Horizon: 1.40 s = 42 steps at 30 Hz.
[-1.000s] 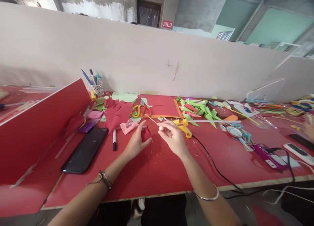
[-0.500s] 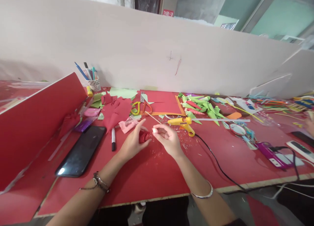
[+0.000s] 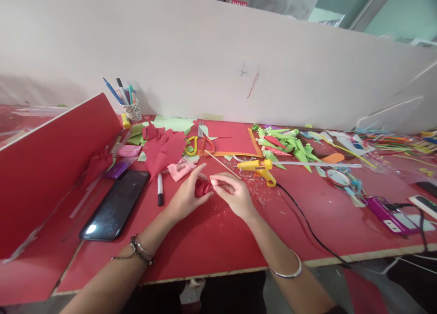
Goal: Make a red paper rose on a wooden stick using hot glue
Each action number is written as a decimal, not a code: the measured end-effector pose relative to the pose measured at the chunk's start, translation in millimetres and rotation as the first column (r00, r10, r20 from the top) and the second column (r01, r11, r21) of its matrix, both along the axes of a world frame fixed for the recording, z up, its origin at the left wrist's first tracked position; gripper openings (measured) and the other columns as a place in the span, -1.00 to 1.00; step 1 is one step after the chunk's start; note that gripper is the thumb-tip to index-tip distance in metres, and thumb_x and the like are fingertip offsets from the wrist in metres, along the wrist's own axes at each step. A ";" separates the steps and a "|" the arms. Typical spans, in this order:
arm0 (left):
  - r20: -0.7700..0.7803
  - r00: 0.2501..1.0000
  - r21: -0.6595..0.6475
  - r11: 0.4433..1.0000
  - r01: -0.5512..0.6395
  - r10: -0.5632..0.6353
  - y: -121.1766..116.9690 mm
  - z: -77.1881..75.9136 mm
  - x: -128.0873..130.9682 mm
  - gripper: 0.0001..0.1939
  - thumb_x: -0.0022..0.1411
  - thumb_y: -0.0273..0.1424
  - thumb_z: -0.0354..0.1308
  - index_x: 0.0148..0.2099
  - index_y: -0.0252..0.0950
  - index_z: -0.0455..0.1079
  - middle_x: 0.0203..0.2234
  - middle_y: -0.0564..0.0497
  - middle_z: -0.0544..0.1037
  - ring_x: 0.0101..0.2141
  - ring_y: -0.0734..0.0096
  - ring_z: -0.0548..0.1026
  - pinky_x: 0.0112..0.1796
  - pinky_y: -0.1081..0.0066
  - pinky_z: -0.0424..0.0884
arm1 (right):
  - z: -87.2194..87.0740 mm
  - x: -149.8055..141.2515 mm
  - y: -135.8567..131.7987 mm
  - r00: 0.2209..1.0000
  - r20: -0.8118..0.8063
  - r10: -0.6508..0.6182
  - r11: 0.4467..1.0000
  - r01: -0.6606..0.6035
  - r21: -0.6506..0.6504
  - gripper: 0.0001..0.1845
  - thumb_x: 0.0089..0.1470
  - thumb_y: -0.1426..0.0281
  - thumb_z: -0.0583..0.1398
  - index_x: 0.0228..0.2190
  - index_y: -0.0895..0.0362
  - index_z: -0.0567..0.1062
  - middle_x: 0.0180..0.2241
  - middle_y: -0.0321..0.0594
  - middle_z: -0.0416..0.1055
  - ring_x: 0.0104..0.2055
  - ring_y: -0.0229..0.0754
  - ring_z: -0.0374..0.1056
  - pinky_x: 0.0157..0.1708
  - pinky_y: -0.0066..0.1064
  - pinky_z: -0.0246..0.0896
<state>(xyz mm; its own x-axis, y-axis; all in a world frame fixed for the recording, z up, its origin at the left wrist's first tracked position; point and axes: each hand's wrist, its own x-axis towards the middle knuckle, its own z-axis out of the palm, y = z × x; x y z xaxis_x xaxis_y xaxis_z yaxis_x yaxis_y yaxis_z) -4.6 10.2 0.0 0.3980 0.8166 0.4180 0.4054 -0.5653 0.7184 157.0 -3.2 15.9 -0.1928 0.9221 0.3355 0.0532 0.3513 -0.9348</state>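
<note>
My left hand (image 3: pixel 186 194) is closed around a piece of folded red paper (image 3: pixel 202 187), which sits between the thumb and fingers. My right hand (image 3: pixel 235 196) pinches a small white ball (image 3: pixel 214 182) between thumb and fingertips, right at the edge of the red paper. Whether ball and paper touch is hard to see. Behind the hands a thin wooden stick (image 3: pixel 221 163) lies on the table. To the right is a yellow glue gun (image 3: pixel 256 166) with a clear glue stick in its back. Scissors (image 3: pixel 200 145) with yellow and orange handles lie farther back.
Red paper pieces (image 3: pixel 164 148), a marker (image 3: pixel 160 189) and a black phone (image 3: pixel 116 205) lie to the left, beside a red upright board (image 3: pixel 61 168). Green and red paper cones (image 3: pixel 287 143) are piled at the back right. A purple power strip (image 3: pixel 392 216) stands near the front edge.
My right hand has brought the white ball leftward to the red paper in my left hand. The camera view has tilted down. More of the wooden stick shows.
</note>
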 end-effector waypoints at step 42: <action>-0.163 0.984 -0.119 0.992 0.052 -0.071 -1.7 11.5 -3.2 -0.69 0.22 -0.27 -0.12 -0.03 -0.29 0.16 -0.18 -0.10 0.40 -0.16 0.27 0.37 -0.15 0.28 0.28 | -4.9 1.7 3.9 0.990 -0.052 -0.131 0.985 0.124 -0.120 -0.73 -0.01 0.25 0.12 -0.23 0.02 0.44 -0.28 -0.24 0.43 -0.21 -0.20 0.35 -0.20 -0.31 0.28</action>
